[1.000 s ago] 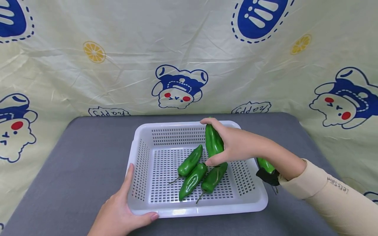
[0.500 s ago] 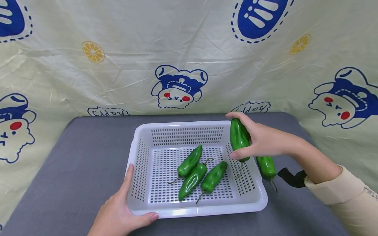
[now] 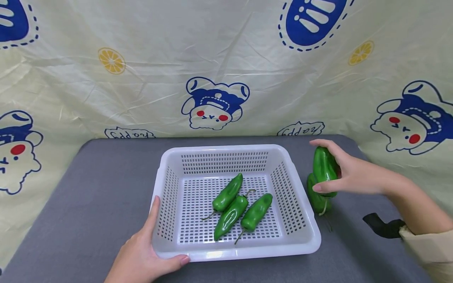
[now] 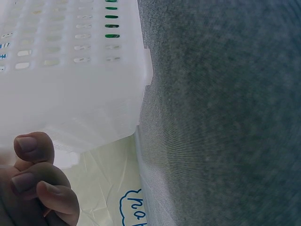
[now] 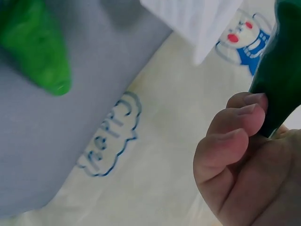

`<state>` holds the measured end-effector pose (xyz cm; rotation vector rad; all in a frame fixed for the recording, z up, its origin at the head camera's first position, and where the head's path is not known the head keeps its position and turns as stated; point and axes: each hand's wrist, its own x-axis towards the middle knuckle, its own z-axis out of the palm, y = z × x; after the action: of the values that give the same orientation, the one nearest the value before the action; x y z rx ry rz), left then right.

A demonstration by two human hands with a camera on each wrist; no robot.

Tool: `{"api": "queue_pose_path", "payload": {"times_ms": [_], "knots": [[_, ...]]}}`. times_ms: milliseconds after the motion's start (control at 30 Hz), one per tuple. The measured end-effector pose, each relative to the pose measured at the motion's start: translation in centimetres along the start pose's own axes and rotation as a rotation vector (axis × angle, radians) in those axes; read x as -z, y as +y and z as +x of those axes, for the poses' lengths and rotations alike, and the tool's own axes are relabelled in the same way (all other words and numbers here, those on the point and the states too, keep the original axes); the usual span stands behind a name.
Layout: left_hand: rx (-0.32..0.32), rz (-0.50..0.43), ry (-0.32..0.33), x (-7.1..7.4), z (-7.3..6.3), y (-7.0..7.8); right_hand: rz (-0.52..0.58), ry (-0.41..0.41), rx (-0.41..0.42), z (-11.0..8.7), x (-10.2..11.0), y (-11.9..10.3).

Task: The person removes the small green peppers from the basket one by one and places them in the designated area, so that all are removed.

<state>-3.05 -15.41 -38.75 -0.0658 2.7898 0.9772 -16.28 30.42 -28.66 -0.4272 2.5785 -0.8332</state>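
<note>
One green chili [image 3: 323, 166], gripped by the right hand [image 3: 350, 173] beside the basket [image 3: 255, 252] the left hand [image 3: 140, 248] grips, needs gentle lowering.

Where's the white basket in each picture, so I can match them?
Head: the white basket sits lower centre.
Left wrist: the white basket is upper left.
Right wrist: only part of it shows, top, right of centre.
Shared landmark: the pale printed cloth.

Five peppers [image 3: 231, 215], seemingly; one basket [image 3: 247, 255]

Left hand [image 3: 139, 249], thumb outstretched, right hand [image 3: 348, 171], fingers curled
</note>
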Motion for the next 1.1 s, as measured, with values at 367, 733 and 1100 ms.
{"api": "queue_pose_path", "payload": {"times_ms": [367,733,1100], "knots": [[-0.002,0.001,0.009,-0.1,0.0,0.0,-0.074,0.030,-0.077,-1.3,-0.1,5.1],[0.005,-0.001,-0.002,0.0,0.1,0.0,-0.164,-0.002,-0.160,-1.0,-2.0,9.5],[0.004,-0.005,0.000,0.1,0.0,0.1,-0.236,-0.030,-0.204,-0.3,-3.2,12.7]]}}
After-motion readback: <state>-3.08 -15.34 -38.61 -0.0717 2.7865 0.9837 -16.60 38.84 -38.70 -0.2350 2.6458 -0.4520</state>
